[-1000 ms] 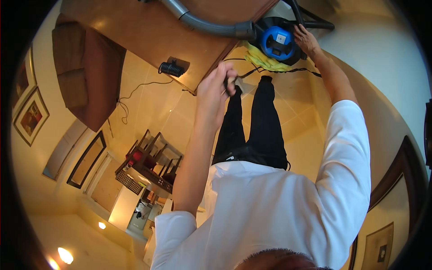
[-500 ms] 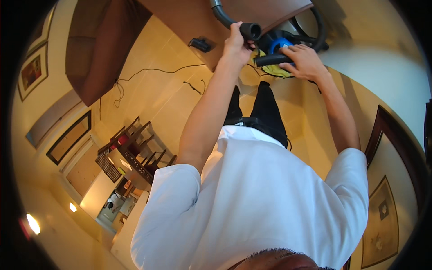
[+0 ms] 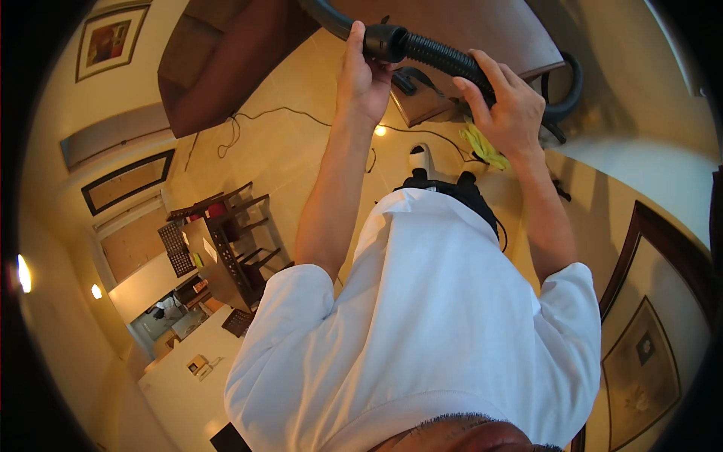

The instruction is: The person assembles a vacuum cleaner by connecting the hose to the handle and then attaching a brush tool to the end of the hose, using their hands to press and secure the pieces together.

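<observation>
My left hand is closed round a dark vacuum wand, just by the black collar at its end. The grey upper tube of the wand runs off past the top edge. From the collar a black ribbed vacuum hose extends right, its end meeting the collar. Around the hose my right hand is wrapped, fingers over the top and thumb on the near side. Beyond that hand the hose loops down at the right.
Behind the hands stands a brown flat-topped piece of furniture, with a black part near it. A yellow cloth or bag lies under my right hand. A thin cable crosses the tiled floor. Chairs and a table stand left.
The wand's open end and the hose end, apart before, now meet. Both hands have risen; the left has shifted left. The blue vacuum body is no longer visible.
</observation>
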A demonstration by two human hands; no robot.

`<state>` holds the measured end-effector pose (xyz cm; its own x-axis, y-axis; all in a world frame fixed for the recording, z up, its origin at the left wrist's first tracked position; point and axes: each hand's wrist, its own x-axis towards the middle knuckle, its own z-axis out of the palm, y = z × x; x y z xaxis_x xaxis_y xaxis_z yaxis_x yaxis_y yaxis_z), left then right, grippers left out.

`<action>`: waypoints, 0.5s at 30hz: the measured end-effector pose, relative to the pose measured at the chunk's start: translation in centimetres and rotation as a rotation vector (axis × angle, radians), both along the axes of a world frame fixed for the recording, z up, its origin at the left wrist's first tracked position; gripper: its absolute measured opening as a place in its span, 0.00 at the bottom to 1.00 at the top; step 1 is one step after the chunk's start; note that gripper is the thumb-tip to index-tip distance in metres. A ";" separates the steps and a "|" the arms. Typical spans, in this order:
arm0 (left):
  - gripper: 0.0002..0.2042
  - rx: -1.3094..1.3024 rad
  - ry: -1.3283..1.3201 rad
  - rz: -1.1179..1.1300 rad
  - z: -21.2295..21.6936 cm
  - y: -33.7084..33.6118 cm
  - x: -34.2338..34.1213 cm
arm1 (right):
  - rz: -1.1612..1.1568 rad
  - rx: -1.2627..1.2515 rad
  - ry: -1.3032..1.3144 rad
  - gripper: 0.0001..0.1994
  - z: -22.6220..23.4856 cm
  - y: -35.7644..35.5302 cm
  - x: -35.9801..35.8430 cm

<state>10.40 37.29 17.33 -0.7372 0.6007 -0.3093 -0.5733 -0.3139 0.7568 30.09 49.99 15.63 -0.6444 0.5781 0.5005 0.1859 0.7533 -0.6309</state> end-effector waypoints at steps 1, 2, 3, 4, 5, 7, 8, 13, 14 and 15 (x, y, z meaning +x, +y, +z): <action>0.14 -0.013 0.033 0.047 0.7 -0.2 0.1 | 0.007 0.008 0.008 0.22 0.6 -0.3 -0.4; 0.14 -0.005 0.042 0.061 1.1 -0.6 0.0 | 0.023 0.043 -0.033 0.22 1.3 -0.7 -0.8; 0.14 -0.022 0.145 0.101 1.5 -0.9 -0.2 | 0.040 0.079 -0.074 0.22 1.9 -0.9 -1.1; 0.15 -0.041 0.247 0.143 1.8 -1.3 -0.3 | 0.042 0.118 -0.059 0.22 2.0 -1.2 -1.3; 0.15 -0.037 0.251 0.158 2.1 -1.7 -0.2 | 0.056 0.124 -0.054 0.22 2.0 -1.6 -1.6; 0.15 -0.061 0.385 0.141 2.9 -2.2 0.0 | 0.015 0.152 0.035 0.22 2.1 -2.1 -2.1; 0.15 -0.058 0.388 0.160 3.2 -2.4 0.0 | 0.032 0.157 0.041 0.22 2.5 -2.3 -2.2; 0.17 0.009 0.417 0.154 4.5 -2.7 0.7 | 0.061 0.119 0.088 0.20 4.3 -3.5 -3.2; 0.17 0.013 0.417 0.161 4.2 -2.9 0.5 | 0.067 0.124 0.089 0.20 4.5 -3.6 -3.4; 0.17 0.008 0.425 0.155 3.8 -3.3 0.1 | 0.111 0.048 0.103 0.20 4.5 -3.6 -3.7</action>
